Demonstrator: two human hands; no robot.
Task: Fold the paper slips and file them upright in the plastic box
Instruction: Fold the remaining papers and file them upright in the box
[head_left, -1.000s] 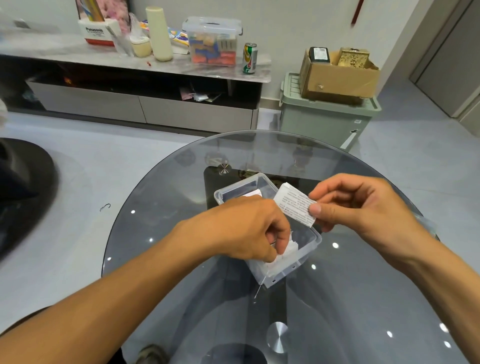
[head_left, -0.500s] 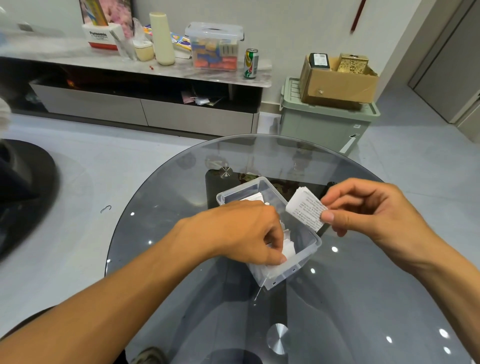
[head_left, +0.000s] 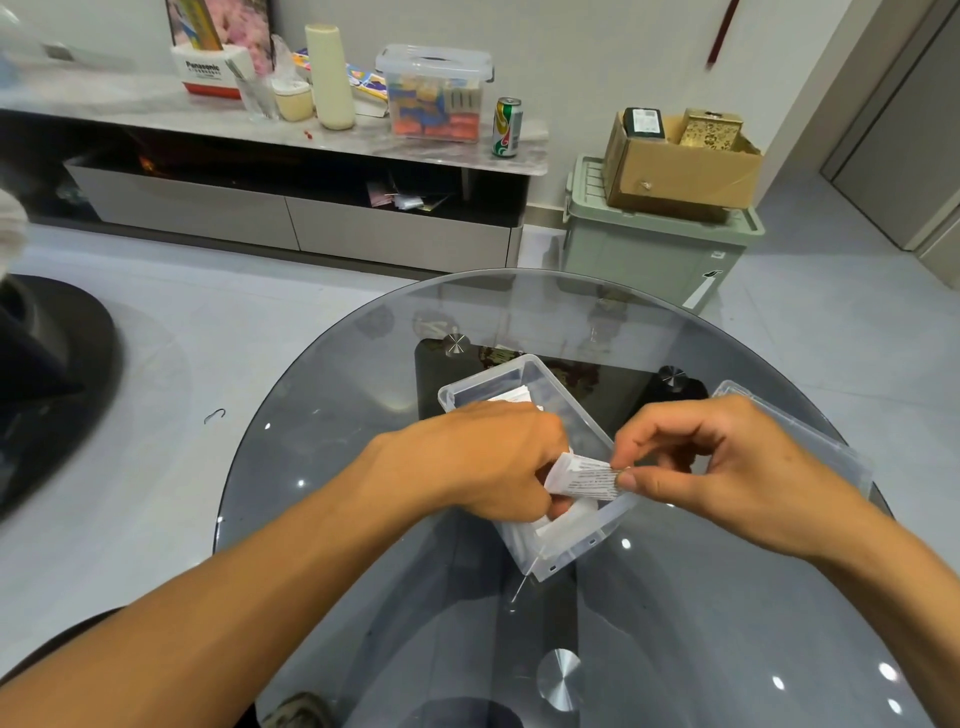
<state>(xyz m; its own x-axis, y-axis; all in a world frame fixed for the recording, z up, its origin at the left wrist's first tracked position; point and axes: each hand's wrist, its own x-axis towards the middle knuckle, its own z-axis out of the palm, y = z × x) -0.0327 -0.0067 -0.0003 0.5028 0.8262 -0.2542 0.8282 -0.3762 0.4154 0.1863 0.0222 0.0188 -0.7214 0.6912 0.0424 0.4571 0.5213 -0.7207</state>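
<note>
A clear plastic box (head_left: 524, 371) stands on the round glass table (head_left: 675, 597), with white folded paper slips (head_left: 571, 519) packed in its near end. My right hand (head_left: 727, 467) pinches a folded printed slip (head_left: 584, 475) between thumb and forefinger, right over the box's near half. My left hand (head_left: 483, 462) reaches down into the box with curled fingers among the filed slips; its fingertips are hidden, and I cannot make out what they hold. Another slip edge (head_left: 511, 397) shows at the box's far end.
The box's clear lid (head_left: 810, 441) lies on the table behind my right hand. Beyond the table stand a green bin (head_left: 649, 249) with a cardboard box on top and a low console with clutter (head_left: 332, 135). A dark chair base (head_left: 57, 374) sits left.
My right hand has brought the folded slip down and leftward from above the box's right rim to over its near half, close to my left hand. My left hand stays in the box.
</note>
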